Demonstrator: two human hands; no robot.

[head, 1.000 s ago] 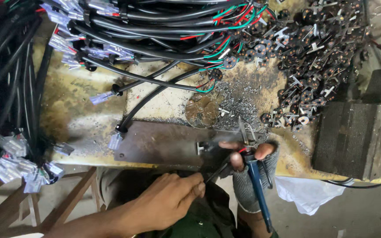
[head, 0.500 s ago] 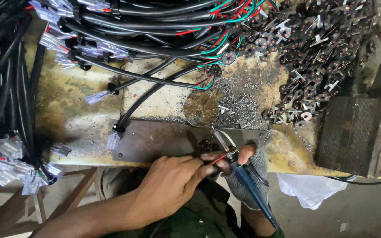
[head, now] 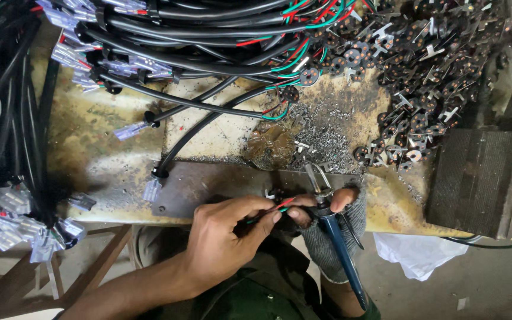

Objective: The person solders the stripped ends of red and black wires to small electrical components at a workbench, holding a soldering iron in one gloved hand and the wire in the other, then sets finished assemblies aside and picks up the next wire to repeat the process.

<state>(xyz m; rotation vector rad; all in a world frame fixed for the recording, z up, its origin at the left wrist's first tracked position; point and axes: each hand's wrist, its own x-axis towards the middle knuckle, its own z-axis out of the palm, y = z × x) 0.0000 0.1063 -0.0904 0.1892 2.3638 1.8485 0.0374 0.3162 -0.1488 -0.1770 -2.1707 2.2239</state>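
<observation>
Red and green wires (head: 281, 205) sat pinched in our left hand (head: 226, 237) at the table (head: 90, 154) edge, while our gloved right hand (head: 330, 216) gripped blue-handled pliers (head: 339, 249). We judged crimping underway; next needed steady alignment. No containers showed; metal connectors (head: 422, 89) lay heaped loose.

No printed label, sign or screen appears on the bench. The only packaging-like item is a crumpled white plastic bag (head: 421, 256), lying low at the right, below the bench edge and under the dark ribbed block (head: 481, 181); its surface is plain, soft and creased, with a thin black cable (head: 493, 244) running just above it
</observation>
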